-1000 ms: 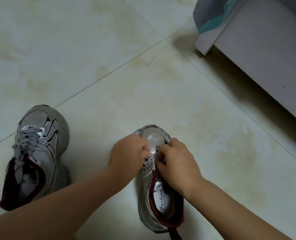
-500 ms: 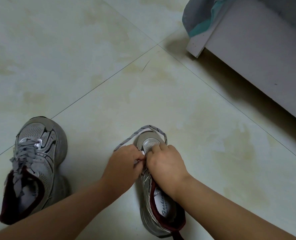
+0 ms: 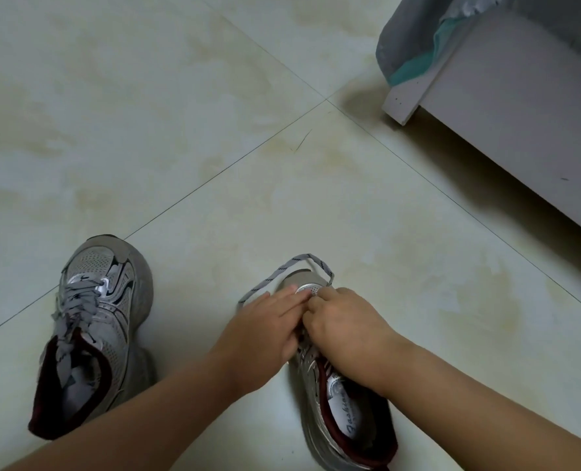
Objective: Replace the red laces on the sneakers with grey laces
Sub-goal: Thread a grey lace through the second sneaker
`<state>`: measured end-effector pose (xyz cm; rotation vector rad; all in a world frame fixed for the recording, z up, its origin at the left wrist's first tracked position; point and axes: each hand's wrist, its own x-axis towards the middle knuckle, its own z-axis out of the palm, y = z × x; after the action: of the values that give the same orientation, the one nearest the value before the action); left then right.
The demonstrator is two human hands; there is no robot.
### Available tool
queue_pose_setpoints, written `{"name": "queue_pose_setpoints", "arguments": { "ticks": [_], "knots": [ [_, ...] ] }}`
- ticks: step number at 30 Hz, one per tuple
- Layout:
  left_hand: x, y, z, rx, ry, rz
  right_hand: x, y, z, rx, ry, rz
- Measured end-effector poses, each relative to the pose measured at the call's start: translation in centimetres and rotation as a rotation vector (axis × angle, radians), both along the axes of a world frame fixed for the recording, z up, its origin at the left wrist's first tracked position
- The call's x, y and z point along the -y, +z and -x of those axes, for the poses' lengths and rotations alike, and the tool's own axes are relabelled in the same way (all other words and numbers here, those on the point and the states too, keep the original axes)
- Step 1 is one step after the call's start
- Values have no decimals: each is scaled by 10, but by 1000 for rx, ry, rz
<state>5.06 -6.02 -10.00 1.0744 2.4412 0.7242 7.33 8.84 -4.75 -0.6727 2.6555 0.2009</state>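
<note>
Pale floor tiles point(image 3: 214, 164) carry two silver-grey sneakers. Both hands meet over the toe end of the near sneaker point(image 3: 343, 413): the left hand point(image 3: 265, 329) lies with fingers stretched flat toward the toe cap, the right hand point(image 3: 345, 322) is curled tight, pinching at the eyelets, though what it pinches is hidden. A grey lace point(image 3: 284, 270) loops around the toe just beyond both hands. Well left of the left hand stands the second sneaker point(image 3: 91, 334), already laced in grey. Each sneaker's maroon-lined opening holds only a printed insole.
</note>
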Motion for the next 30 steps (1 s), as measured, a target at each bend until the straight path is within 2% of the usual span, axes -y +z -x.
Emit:
{"name": "queue_pose_setpoints", "arguments": {
  "ticks": [3,4,5,6,9,11,12,13,14,15,16,17,18,19,20,22,24,25,27,30],
  "knots": [
    [1,2,-4,-32,21,16,-7,24,-3,20,-137,83],
    [1,2,-3,-56,14,25,-15,29,-6,96,-190,114],
    [2,1,-1,-69,9,35,-25,39,-9,197,-280,234],
    [3,-2,0,-54,2,53,-37,52,-15,296,-400,402],
    [6,-5,0,-16,20,59,-84,88,-36,412,-769,942],
    [5,-5,-3,-24,17,52,-105,108,-51,535,-864,1308],
    [5,-5,-4,-26,13,52,-106,112,-53,583,-852,1573],
    [5,-5,-6,-30,13,51,-107,117,-53,552,-951,1784],
    [5,-6,-7,-33,17,45,-102,119,-52,645,-1088,1954],
    [4,-6,-8,-35,12,45,-97,117,-51,714,-1154,2008],
    [3,-4,-9,-37,7,41,-94,107,-50,730,-1188,1929],
    [1,-2,-9,-28,32,8,-84,90,-53,665,-1280,1762],
    [-3,0,-9,2,109,-69,-76,80,-52,504,-1367,1502],
    [-9,3,-9,34,242,-142,-66,73,-49,329,-1379,1198],
    [-15,5,-5,70,420,-179,-57,66,-46,243,-1308,959],
    [-26,8,9,249,777,-111,-45,49,-39,205,-1187,662],
    [-34,4,25,491,893,75,-39,36,-34,243,-1118,520],
    [-35,1,32,605,923,81,-37,32,-32,256,-1078,471],
    [-39,-1,41,790,989,-34,-35,25,-28,243,-1011,393],
    [-41,-3,49,893,1054,-111,-31,15,-28,247,-888,332]
  ]
}}
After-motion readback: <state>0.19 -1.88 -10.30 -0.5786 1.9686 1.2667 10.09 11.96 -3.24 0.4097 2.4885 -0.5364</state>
